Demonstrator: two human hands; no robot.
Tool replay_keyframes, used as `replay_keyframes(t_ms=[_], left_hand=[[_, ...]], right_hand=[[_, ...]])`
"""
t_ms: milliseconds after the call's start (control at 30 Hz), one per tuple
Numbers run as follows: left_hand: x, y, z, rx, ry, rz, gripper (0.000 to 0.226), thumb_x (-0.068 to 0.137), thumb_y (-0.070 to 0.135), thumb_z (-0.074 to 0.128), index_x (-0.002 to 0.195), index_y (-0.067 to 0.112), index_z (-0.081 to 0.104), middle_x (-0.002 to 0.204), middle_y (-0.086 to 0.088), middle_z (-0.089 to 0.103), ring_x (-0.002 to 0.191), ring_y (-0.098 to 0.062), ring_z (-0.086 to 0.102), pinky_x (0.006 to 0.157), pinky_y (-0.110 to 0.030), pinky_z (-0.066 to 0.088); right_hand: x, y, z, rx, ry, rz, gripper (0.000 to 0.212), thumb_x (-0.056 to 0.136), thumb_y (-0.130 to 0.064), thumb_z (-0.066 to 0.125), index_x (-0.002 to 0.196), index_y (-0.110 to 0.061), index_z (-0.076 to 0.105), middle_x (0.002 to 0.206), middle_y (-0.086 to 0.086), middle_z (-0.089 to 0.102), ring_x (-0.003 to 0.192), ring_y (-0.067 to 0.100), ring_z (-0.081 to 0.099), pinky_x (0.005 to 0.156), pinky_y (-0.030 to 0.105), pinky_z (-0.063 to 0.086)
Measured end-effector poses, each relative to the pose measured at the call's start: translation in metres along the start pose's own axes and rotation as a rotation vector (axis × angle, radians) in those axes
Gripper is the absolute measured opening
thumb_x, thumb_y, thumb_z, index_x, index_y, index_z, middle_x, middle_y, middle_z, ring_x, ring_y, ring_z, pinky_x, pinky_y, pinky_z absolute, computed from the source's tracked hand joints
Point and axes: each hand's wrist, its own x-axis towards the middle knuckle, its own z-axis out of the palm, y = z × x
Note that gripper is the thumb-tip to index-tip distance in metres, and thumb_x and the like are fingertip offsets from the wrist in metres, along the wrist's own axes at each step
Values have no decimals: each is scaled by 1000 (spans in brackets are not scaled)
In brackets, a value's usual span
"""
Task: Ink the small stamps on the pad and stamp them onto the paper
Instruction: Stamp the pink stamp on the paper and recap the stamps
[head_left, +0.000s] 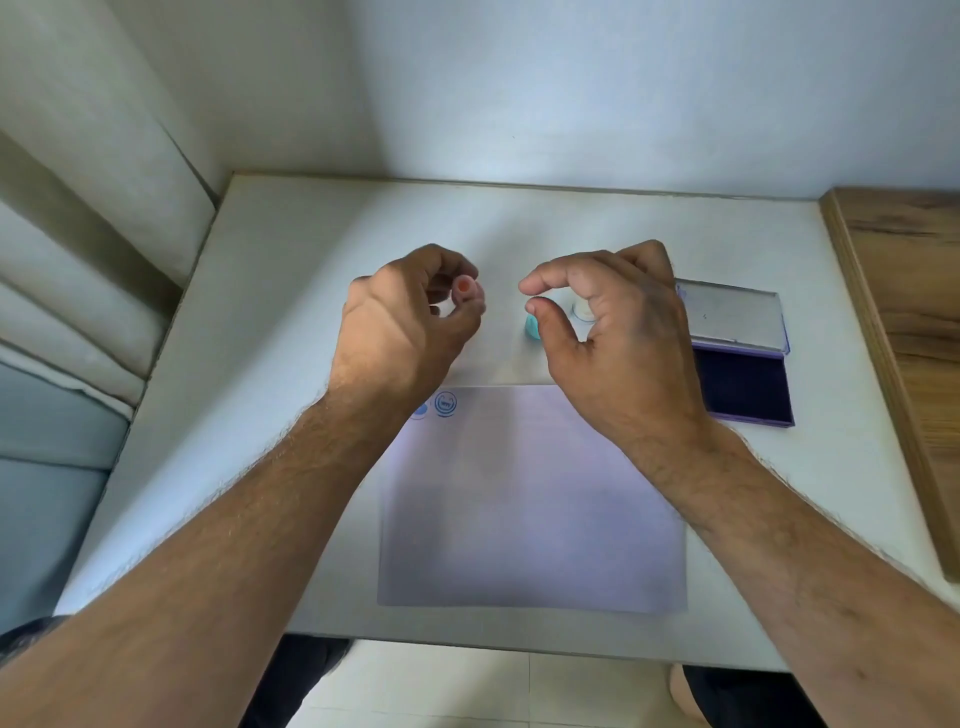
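My left hand (410, 322) hovers above the table, its fingers closed on a small pink stamp with a red face (464, 287). My right hand (613, 332) hangs to its right, thumb and forefinger curled but apart, holding nothing. Just below those fingers a teal stamp (531, 327) stands on the table, and a clear round one (584, 312) shows behind the palm. The white paper (530, 499) lies in front of me with two blue round prints (445, 404) at its top left corner. The open ink pad (743, 384), dark purple, sits to the right, partly hidden by my right hand.
The pad's clear lid (732, 317) lies flipped back behind it. A wooden board (904, 332) borders the white table (270, 332) on the right. A wall stands behind the table and cushions lie off its left edge.
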Motion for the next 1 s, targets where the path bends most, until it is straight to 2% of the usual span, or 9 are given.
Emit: replay_keyframes(t_ms=[133,233,333,500,600,700,767,867,1000], left_hand=[[-5,9,-1,-105,30,113,4,85,28,67,88,29,70,79,18,72,72,2,69,62,-10,51],[-8,13,-2,-69,53,278,8,85,23,69,91,26,72,82,13,69,75,2,64,62,-5,46],[-10,14,-1,-48,48,377,14,84,22,71,97,25,73,84,11,68,74,0,60,62,-4,42],[-9,12,-2,-125,-7,357,41,82,27,74,121,31,62,95,14,70,77,-8,63,68,-10,48],[-7,13,-4,-253,-28,329,51,76,27,84,121,30,60,103,15,69,95,-7,66,79,-16,51],[-7,13,-4,-381,-58,326,36,75,16,84,106,25,68,104,9,71,99,-14,70,83,-29,57],[-6,13,-4,-397,-62,318,31,75,13,83,100,27,70,102,8,72,95,-10,71,79,-26,57],[-5,11,-5,-395,-68,318,34,75,10,83,102,26,71,101,7,73,94,-7,71,80,-25,57],[-5,10,-4,-386,-81,348,36,77,7,81,107,24,71,102,6,73,94,-10,72,81,-32,59]], right_hand=[[1,-6,-1,90,20,18,20,88,-27,70,104,-16,71,94,-6,74,87,11,50,67,13,37],[3,-9,-2,255,0,112,30,85,-42,72,106,-21,69,86,-7,73,65,-4,52,62,9,40],[4,-8,-1,375,-21,216,24,81,-37,76,100,-23,71,80,-8,74,60,-2,57,59,9,42],[8,-6,-3,486,-30,375,18,77,-38,78,91,-27,74,74,-10,74,66,5,66,62,19,51],[12,-5,-5,680,-16,514,11,77,-33,76,83,-23,75,57,-12,67,48,5,55,53,23,45],[14,-4,-4,938,-34,664,8,86,-16,72,79,-13,75,53,-3,66,41,13,47,46,24,40],[14,-2,-3,997,-66,722,10,88,-14,70,81,-9,75,57,1,68,42,14,47,45,24,40],[14,-1,-2,1038,-76,756,10,88,-15,70,84,-8,75,62,3,70,43,14,48,45,24,41],[15,0,-2,1067,-88,757,12,88,-19,71,91,-9,76,67,5,71,45,14,49,47,25,44]])
